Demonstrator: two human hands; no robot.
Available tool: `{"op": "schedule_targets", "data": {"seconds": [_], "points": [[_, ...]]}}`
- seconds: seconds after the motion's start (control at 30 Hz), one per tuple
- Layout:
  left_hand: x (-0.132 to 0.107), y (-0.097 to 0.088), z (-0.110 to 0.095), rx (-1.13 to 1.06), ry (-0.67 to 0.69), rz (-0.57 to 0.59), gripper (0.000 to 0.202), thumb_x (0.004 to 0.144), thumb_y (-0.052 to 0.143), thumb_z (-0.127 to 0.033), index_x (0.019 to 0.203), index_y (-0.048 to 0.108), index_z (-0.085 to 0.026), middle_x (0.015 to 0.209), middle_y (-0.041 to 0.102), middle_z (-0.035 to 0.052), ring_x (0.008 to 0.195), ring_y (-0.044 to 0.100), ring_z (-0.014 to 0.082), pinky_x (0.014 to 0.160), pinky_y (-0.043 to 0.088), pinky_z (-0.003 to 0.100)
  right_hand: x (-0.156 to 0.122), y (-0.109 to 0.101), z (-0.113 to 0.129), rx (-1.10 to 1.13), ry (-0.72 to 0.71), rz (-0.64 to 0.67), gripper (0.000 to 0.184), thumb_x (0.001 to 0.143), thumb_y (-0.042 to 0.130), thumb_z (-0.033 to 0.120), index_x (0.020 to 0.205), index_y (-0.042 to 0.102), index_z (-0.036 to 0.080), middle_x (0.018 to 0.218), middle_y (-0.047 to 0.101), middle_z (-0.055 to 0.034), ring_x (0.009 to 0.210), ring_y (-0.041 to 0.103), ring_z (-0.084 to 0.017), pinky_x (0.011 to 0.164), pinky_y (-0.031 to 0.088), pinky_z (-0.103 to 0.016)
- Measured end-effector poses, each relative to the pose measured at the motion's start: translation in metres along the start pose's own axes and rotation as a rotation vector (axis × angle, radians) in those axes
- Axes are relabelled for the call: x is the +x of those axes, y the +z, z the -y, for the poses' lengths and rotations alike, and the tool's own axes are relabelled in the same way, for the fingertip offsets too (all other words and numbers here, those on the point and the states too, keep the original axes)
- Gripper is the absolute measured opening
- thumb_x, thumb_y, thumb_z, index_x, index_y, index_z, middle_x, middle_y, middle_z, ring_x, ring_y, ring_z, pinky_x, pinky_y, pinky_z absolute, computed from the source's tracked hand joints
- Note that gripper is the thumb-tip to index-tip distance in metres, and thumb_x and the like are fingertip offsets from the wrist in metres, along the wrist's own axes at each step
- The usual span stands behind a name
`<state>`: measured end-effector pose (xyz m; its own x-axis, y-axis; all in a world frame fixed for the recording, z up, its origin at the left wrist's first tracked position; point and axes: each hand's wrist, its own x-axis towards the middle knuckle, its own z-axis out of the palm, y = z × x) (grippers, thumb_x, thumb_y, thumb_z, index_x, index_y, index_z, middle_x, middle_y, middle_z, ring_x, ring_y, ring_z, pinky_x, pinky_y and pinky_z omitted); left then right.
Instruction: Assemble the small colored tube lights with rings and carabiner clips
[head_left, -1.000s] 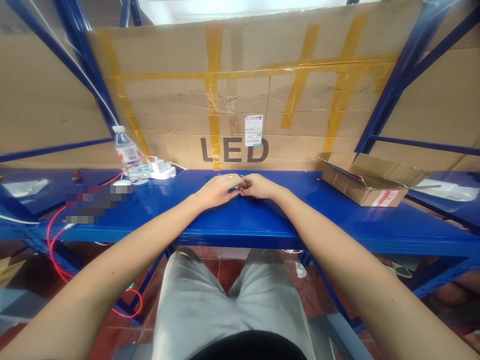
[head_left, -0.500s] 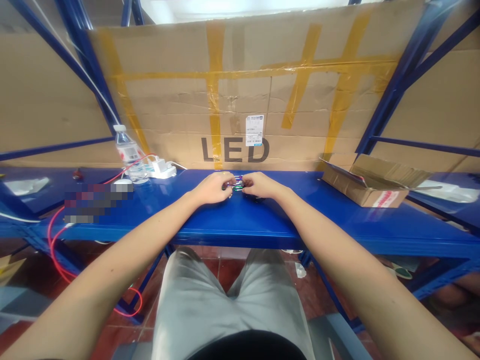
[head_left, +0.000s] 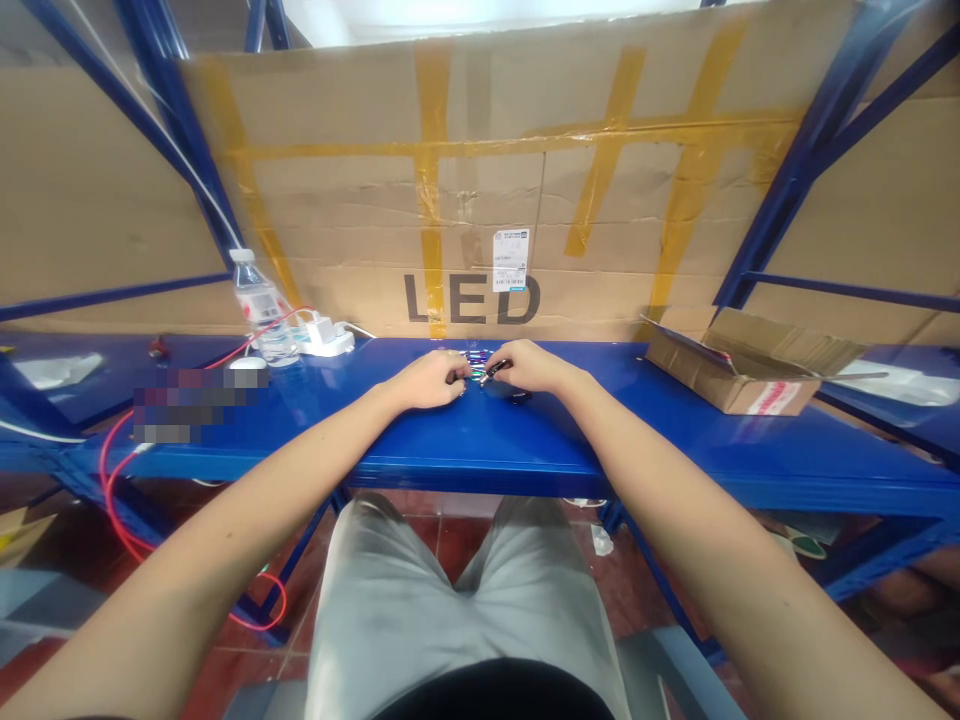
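Observation:
Both of my hands rest on the blue metal shelf (head_left: 525, 450) in front of the cardboard wall marked "LED". My left hand (head_left: 429, 380) is curled, its fingertips pinching one end of a small bundle of coloured wires (head_left: 474, 368). My right hand (head_left: 529, 368) is also closed, pinching a small dark piece at the other end of the same bundle. The two hands are a few centimetres apart, with the wires showing between them. The wires are too small to make out in detail.
A water bottle (head_left: 255, 305) and a white power strip (head_left: 327, 338) with a red cable (head_left: 112, 470) stand at the left. A white mouse (head_left: 246, 365) lies near them. An open cardboard box (head_left: 739, 365) sits at the right. Blue rack posts frame both sides.
My hands were pressed together one second ago. They have drawn slightly apart and moved a little farther back, so the coloured wires now show between the fingertips.

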<state>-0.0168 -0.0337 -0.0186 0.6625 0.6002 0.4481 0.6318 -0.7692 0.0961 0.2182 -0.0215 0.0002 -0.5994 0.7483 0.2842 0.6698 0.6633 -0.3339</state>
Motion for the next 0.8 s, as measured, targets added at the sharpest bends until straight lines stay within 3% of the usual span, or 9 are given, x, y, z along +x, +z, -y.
{"op": "schedule_targets", "data": {"seconds": [0.17,0.37,0.6,0.8], "points": [[0.004,0.004,-0.007,0.000,0.014,0.024,0.021,0.088,0.056,-0.023,0.100,0.073,-0.019,0.092,0.072,0.0060,0.083,0.065,0.0219,0.076,0.052,0.035,0.000,-0.005,-0.006,-0.022,0.043,-0.037,0.029,0.081,0.062,0.009,0.101,0.081,0.019,0.106,0.079,-0.0077,0.096,0.069,-0.024,0.087,0.049,-0.032],[0.011,0.012,-0.011,0.035,0.021,0.009,0.021,0.089,0.061,-0.028,0.100,0.076,-0.019,0.101,0.072,0.0087,0.092,0.065,0.0247,0.086,0.052,0.039,0.001,-0.006,-0.015,-0.097,0.145,-0.017,0.020,0.081,0.064,0.014,0.091,0.080,0.017,0.096,0.078,-0.0108,0.086,0.067,-0.026,0.075,0.048,-0.033],[0.017,0.017,-0.010,-0.016,-0.038,0.020,0.015,0.087,0.064,-0.030,0.088,0.075,-0.020,0.093,0.073,0.0057,0.085,0.065,0.0226,0.077,0.051,0.034,-0.001,-0.005,-0.013,-0.018,0.167,0.006,0.030,0.070,0.062,0.003,0.087,0.081,0.020,0.097,0.078,-0.0076,0.087,0.068,-0.025,0.076,0.048,-0.031],[0.015,0.014,-0.012,-0.053,-0.057,-0.014,0.009,0.082,0.064,-0.022,0.087,0.072,-0.019,0.088,0.073,0.0045,0.083,0.065,0.0211,0.075,0.051,0.033,-0.003,-0.009,-0.005,-0.026,0.142,0.014,0.027,0.073,0.060,0.003,0.088,0.076,0.018,0.092,0.077,-0.0066,0.081,0.065,-0.021,0.072,0.045,-0.028]]}}
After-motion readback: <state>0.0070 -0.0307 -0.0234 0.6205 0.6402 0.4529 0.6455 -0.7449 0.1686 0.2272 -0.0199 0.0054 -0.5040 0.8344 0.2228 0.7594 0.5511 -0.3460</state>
